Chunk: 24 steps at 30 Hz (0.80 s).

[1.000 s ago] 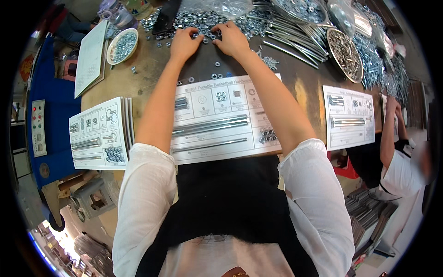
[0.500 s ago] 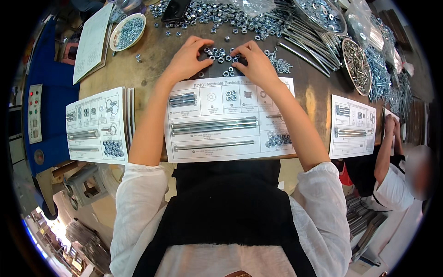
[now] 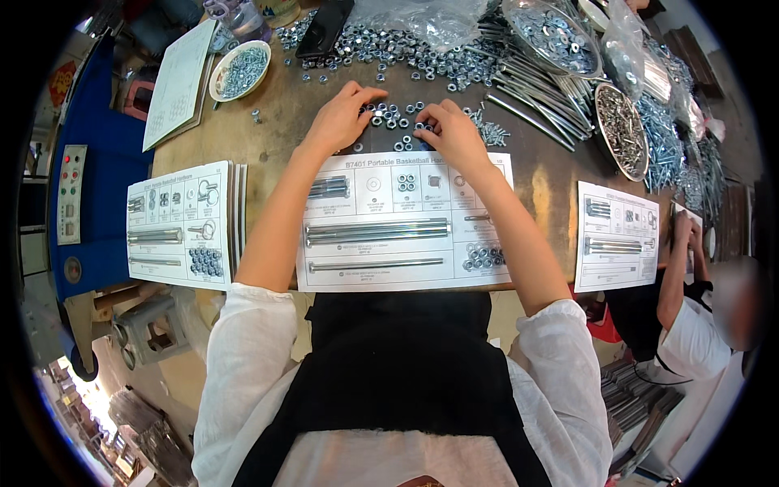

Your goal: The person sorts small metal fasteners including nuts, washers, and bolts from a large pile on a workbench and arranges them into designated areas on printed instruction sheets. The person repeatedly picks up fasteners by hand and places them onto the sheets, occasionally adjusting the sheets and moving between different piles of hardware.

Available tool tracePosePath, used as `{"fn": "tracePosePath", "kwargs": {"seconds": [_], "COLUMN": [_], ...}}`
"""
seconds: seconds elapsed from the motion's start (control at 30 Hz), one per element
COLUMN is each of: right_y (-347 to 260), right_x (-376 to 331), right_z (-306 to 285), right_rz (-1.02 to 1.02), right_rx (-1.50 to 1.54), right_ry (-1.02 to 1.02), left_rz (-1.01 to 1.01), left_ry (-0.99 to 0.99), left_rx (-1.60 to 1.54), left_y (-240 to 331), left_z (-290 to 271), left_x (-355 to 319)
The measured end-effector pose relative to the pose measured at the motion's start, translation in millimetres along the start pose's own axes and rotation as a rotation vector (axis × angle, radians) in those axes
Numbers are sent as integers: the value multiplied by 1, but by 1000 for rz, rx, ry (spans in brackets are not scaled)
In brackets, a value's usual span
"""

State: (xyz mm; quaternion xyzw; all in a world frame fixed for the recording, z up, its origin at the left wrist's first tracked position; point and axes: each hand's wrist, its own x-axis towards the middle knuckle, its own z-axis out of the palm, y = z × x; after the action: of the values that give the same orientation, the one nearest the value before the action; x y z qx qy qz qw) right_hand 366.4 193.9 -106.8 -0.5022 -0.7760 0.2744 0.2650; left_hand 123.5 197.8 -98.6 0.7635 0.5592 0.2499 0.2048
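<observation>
One left hand (image 3: 339,119) and one right hand (image 3: 450,134) are counted, with one black phone (image 3: 325,28), one co-worker (image 3: 696,325) and three picture-printed sheets (image 3: 377,256) lined up. Three filled dishes are seen: one of washers (image 3: 560,40), one of pale screws (image 3: 243,71), one of darker screws (image 3: 621,130). Nuts (image 3: 391,122) and long rods (image 3: 542,91) are too many to be counted.

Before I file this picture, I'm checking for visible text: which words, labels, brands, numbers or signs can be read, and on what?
Middle sheet: a printed heading, partly hidden but legible, not copied here; captions too small to read.
Left sheets: heading and captions too small to read.
Right sheet: likewise too small.
White paper, upper left: faint marks, too blurred.
Red poster, far left: too blurred to tell.
</observation>
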Motion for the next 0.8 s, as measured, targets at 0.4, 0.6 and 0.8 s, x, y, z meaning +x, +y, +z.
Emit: {"fn": "tracePosePath", "kwargs": {"seconds": [0.4,0.6,0.8], "right_y": [2,9,19], "right_x": [-4,-75,-166], "right_z": [-10,-79,-117], "right_rz": [-35,126,301], "right_rx": [164,347,325], "right_ry": [20,126,148], "left_rz": [104,74,-62], "left_ry": [-121,-121,4], "left_rx": [63,35,-120], "left_y": [3,-5,6], "left_z": [-3,-1,2], "left_x": [6,10,-6]}}
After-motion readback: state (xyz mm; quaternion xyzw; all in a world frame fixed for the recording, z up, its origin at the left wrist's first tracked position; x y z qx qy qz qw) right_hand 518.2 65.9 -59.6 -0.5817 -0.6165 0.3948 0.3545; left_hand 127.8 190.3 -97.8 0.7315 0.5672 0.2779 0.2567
